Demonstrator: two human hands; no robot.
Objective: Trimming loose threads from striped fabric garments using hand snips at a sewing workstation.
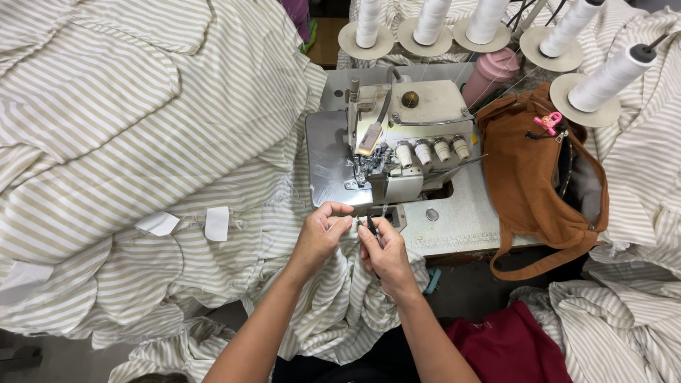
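View from above of a sewing station. The left hand [320, 237] and the right hand [383, 252] meet just in front of the sewing machine [404, 142], above a bunched fold of striped cloth [340, 298] that hangs off the table edge toward the person's lap. The left hand pinches with thumb and forefinger closed together near the machine's front plate; what it grips is too fine to make out, though it appears to be a thread or the cloth edge. The right hand is curled around a small dark tool [372, 228], whose tip points up between the two hands; its kind cannot be told. The hands nearly touch at the fingertips.

The machine stands on a grey table [461, 220], with four tension knobs [433, 150] in a row on its face. Behind it, five white thread cones [610, 74] stand on round holders. A pink bottle [489, 71] stands just right of the machine, and a brown bag [532, 177] lies open beside it, with a pink clip [548, 122] at its top. More striped cloth is heaped to the left, bearing white labels [217, 223]. A dark red cloth [507, 344] lies at lower right.
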